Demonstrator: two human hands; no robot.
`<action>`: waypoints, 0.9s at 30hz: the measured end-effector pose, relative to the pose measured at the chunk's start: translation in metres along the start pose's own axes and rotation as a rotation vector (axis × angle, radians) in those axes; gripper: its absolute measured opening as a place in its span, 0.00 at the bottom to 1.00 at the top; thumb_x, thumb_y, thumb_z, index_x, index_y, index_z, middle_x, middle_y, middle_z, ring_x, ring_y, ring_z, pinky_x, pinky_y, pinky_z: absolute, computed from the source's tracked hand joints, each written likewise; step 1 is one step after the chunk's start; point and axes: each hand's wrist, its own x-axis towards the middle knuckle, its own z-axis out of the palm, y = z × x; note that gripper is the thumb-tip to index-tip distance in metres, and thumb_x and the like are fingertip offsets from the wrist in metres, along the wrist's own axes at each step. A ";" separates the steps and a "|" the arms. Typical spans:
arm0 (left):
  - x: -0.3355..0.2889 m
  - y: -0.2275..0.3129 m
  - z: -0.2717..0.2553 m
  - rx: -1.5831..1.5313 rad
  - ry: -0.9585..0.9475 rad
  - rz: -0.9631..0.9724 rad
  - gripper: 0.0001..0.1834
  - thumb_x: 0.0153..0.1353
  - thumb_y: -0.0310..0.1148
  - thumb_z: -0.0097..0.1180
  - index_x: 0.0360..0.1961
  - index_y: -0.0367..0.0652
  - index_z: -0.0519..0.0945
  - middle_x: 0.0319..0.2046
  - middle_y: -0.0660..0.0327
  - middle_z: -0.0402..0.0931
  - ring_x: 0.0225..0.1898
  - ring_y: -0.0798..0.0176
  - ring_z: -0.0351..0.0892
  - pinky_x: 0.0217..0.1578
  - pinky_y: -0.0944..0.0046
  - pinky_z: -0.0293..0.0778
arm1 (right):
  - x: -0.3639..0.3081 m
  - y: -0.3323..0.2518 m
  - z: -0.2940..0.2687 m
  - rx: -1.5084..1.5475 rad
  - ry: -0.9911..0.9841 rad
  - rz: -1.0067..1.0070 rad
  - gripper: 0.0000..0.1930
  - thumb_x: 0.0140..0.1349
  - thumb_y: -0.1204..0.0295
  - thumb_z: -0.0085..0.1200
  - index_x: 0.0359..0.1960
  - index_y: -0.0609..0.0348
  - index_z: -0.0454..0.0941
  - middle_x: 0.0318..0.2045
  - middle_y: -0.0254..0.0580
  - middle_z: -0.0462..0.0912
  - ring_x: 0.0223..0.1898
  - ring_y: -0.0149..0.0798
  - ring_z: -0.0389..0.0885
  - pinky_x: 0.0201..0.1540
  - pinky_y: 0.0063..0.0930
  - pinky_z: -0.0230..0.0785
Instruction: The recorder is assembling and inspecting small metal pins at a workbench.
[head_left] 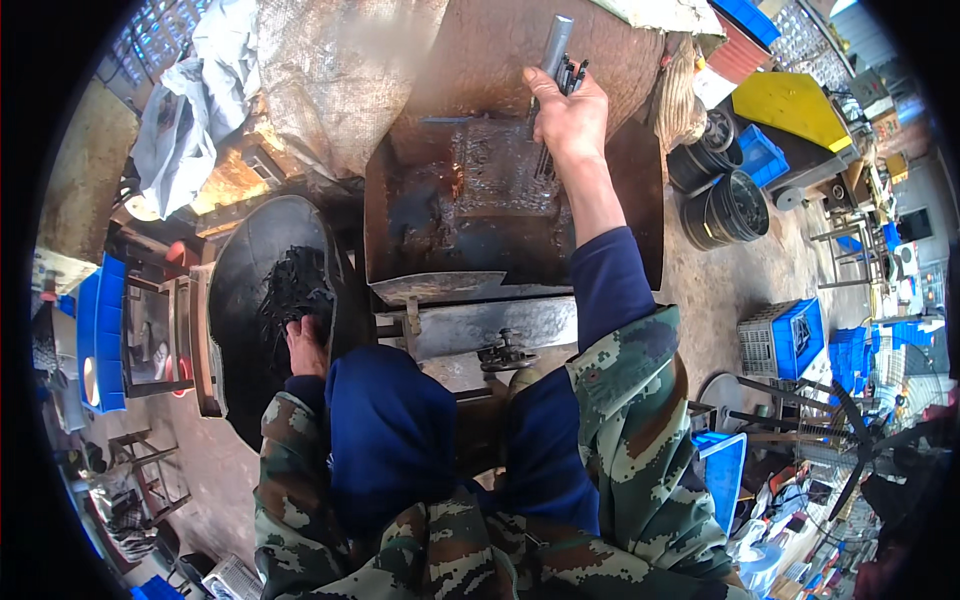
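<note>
My right hand (572, 120) is closed around a smooth grey metal tube (558, 45) and several thin dark rods (570, 76), held over the far right part of an open metal box (430, 280). Rod ends poke out above and below the fist. At the left, my left hand (306, 348) reaches into a deep black bin (232, 290). Its fingers are bent at the near edge of a heap of thin black pieces (295, 280); the fingertips are partly hidden among them. Inside the metal box lies a dark, wet-looking slab (505, 170) with a small orange glint at its left side.
Below the box sits a dark handwheel (507, 352) by a pale metal panel (445, 328), close to my knees. Two black buckets (725, 210) and a grey crate (760, 345) stand at the right. Left of the bin are a wooden stool frame and a blue tray (100, 330).
</note>
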 end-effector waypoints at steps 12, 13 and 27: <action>-0.005 -0.014 -0.004 -0.199 0.080 -0.107 0.23 0.47 0.24 0.59 0.46 0.41 0.69 0.37 0.48 0.76 0.39 0.41 0.78 0.41 0.48 0.73 | -0.007 -0.014 -0.001 0.036 -0.017 0.116 0.10 0.62 0.69 0.65 0.36 0.61 0.78 0.18 0.30 0.73 0.11 0.25 0.66 0.13 0.24 0.59; -0.006 -0.014 -0.005 -0.199 0.080 -0.106 0.23 0.47 0.24 0.59 0.46 0.41 0.69 0.37 0.48 0.76 0.39 0.41 0.78 0.41 0.48 0.73 | -0.006 -0.013 -0.002 0.036 -0.016 0.116 0.10 0.62 0.69 0.65 0.36 0.61 0.78 0.18 0.30 0.73 0.11 0.25 0.66 0.13 0.24 0.59; -0.013 -0.030 -0.028 -0.136 -0.024 -0.033 0.21 0.46 0.26 0.63 0.44 0.39 0.78 0.39 0.49 0.80 0.42 0.44 0.82 0.44 0.54 0.77 | -0.007 -0.017 -0.001 0.042 -0.034 0.136 0.11 0.63 0.67 0.64 0.39 0.63 0.80 0.29 0.37 0.84 0.11 0.25 0.66 0.14 0.23 0.59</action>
